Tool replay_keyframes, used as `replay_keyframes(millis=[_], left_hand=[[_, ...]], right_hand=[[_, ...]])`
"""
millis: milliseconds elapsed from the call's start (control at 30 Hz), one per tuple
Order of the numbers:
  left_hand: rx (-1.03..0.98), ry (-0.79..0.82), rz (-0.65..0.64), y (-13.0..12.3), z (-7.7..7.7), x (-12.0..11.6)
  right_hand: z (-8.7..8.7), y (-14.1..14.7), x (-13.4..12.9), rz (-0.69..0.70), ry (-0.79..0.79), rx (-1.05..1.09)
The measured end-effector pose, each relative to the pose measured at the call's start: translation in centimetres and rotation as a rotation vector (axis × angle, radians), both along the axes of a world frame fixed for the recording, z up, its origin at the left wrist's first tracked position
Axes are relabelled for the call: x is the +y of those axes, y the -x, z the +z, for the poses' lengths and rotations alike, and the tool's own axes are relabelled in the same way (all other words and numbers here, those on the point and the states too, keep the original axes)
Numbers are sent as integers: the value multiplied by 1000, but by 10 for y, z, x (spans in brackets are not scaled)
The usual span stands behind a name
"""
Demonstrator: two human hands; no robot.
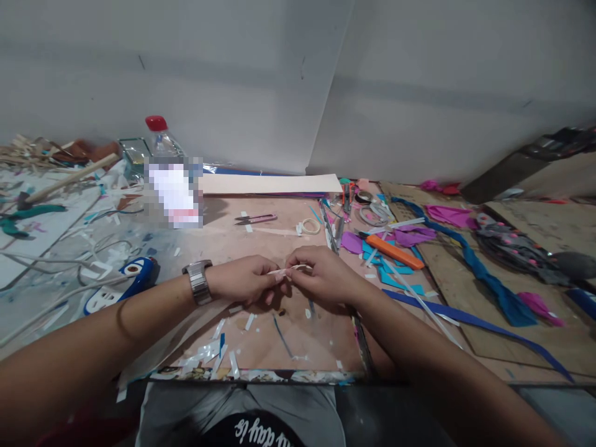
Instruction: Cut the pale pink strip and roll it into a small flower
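Observation:
Fingertips of my left hand and my right hand meet above the middle of the worktable. Both are closed in a pinch on a thin pale strip, whose material I cannot make out. One end of it sticks out above the right fingers. Under my left wrist a wide translucent band runs down toward the front edge; whether it joins the pinched strip is hidden. Beyond the hands lie thread snips and a small roll of tape.
An orange utility knife lies on blue and purple scraps at right, near a long blue strip. A blue-and-white glue gun with cords is at left. Behind stand a red-capped bottle and a long cream board.

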State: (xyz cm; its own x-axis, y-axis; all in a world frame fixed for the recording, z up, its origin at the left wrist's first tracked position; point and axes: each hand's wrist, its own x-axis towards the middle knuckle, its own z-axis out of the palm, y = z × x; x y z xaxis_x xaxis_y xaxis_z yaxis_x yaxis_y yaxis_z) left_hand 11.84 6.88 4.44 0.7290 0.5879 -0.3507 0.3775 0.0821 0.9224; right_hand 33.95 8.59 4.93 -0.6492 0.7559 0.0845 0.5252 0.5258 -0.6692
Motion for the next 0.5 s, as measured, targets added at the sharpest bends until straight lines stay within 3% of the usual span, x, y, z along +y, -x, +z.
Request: replay_keyframes(millis=[233, 500], left_hand=[[104, -246, -26, 11, 12, -5], [182, -358, 4, 11, 12, -10]], right_hand=[[2, -1, 4, -21, -56, -30], [4, 6, -4, 138, -124, -18]])
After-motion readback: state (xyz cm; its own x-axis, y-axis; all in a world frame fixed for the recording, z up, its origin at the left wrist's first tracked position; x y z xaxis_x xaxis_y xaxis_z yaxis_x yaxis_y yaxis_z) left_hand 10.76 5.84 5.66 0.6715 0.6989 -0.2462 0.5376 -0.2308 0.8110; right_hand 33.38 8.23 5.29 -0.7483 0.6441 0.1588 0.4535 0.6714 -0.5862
